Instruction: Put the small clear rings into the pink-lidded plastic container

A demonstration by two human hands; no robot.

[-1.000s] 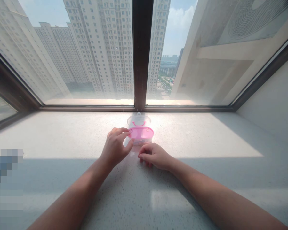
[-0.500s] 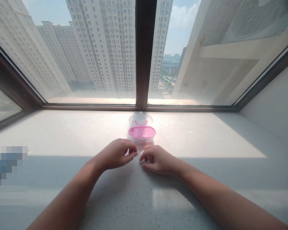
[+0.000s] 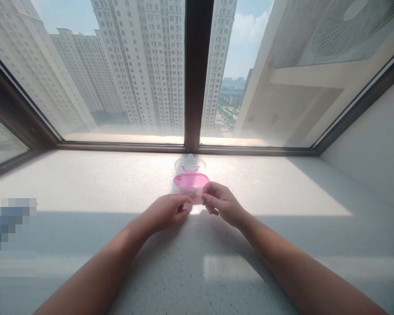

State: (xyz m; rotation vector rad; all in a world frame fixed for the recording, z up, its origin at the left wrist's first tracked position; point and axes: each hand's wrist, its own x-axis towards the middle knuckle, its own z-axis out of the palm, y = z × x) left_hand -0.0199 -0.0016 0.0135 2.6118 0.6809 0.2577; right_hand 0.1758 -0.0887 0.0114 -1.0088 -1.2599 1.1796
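Note:
A small clear plastic box [image 3: 191,180] with a pink inner tray stands on the pale stone window sill [image 3: 85,183], close to the window frame. Its clear lid [image 3: 190,164] is tipped open behind it. My right hand [image 3: 220,204] pinches the box's front right corner with thumb and forefinger. My left hand [image 3: 167,212] rests on the sill with its thumb and forefinger pressed together right at the box's front left corner. Whether something small sits between those fingers is too small to tell.
A dark window frame post [image 3: 193,74] rises just behind the box, with glass on both sides. A white wall [image 3: 374,144] bounds the sill on the right. A blurred blue patch [image 3: 9,227] lies at the left edge.
Both hands have moved forward from the sill in front of the box up to its front edge. The right hand has lifted and now grips the box's corner.

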